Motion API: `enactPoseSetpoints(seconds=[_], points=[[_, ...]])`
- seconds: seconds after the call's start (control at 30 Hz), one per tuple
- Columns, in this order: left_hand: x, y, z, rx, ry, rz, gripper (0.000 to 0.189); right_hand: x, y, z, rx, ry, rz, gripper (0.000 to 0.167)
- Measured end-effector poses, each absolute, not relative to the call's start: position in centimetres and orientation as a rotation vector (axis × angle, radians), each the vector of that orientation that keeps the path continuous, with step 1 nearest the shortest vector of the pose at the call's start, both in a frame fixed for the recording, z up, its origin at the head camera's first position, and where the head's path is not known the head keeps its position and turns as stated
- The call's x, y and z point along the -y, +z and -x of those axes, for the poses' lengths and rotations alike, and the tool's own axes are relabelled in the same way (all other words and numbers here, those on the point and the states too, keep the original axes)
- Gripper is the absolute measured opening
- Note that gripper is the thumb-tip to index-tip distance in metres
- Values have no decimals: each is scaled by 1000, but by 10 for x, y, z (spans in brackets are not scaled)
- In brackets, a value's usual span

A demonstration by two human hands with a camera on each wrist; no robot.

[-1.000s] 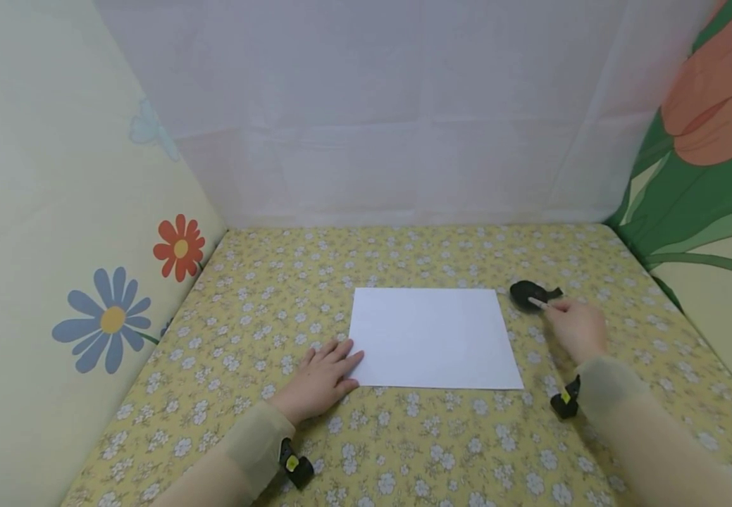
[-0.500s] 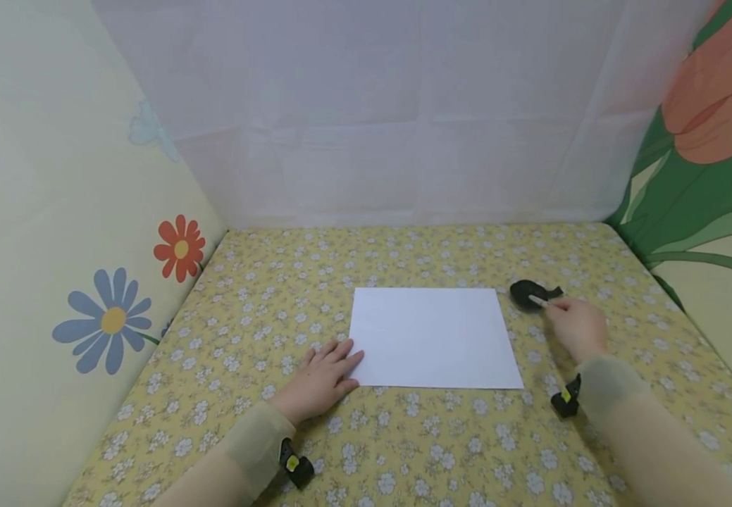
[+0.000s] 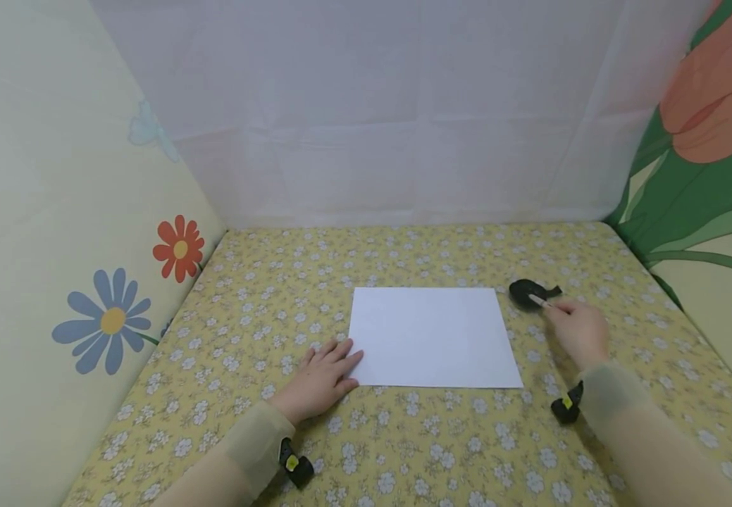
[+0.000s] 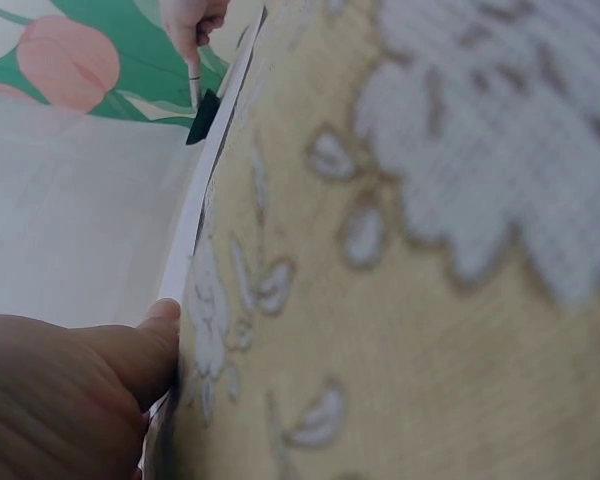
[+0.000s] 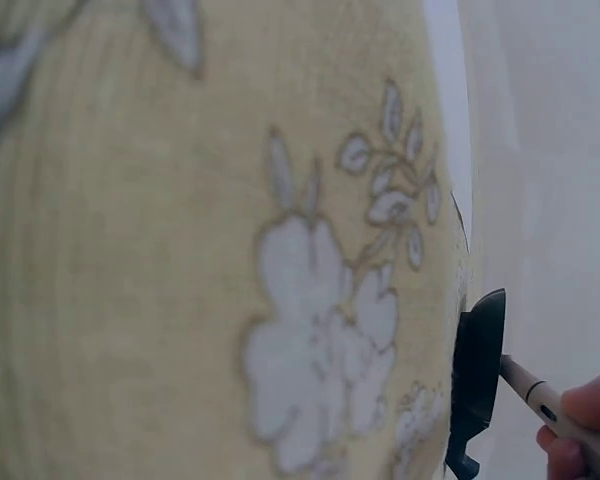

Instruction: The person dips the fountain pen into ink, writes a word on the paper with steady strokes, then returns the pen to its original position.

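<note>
A white sheet of paper point(image 3: 432, 338) lies flat on the flowered cloth. My left hand point(image 3: 318, 380) rests at its lower left corner, fingers spread, with a fingertip and the thumb over the paper's edge. To the right of the sheet sits a small black dish point(image 3: 524, 293) with a tail-like handle. My right hand point(image 3: 578, 329) pinches a slim, light-coloured brush point(image 5: 550, 410) with a dark band near its tip. The brush slants down to the left, its pale tip over the dish in the head view and right at the dish's rim in the right wrist view.
A yellow flowered cloth point(image 3: 404, 436) covers the table. A plain white sheet point(image 3: 372, 141) hangs behind it, and flower-printed panels point(image 3: 714, 232) stand at both sides. Small black cameras point(image 3: 296, 470) are strapped to both wrists.
The right wrist shifts very slightly while the brush tip stays over the dish. The left hand and the paper keep their places.
</note>
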State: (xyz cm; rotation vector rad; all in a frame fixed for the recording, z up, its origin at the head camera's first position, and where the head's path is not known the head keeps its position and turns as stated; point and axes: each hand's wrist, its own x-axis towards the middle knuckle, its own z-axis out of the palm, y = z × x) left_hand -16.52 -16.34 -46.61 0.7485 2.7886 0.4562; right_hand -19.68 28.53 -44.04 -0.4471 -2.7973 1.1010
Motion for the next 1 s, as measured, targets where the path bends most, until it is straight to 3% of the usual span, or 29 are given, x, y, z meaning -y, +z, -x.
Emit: enactPoseSetpoints(seconds=[1.0], points=[[163, -466, 165, -2796, 458, -762, 55, -286, -428, 195, 2700, 1405, 605, 59]])
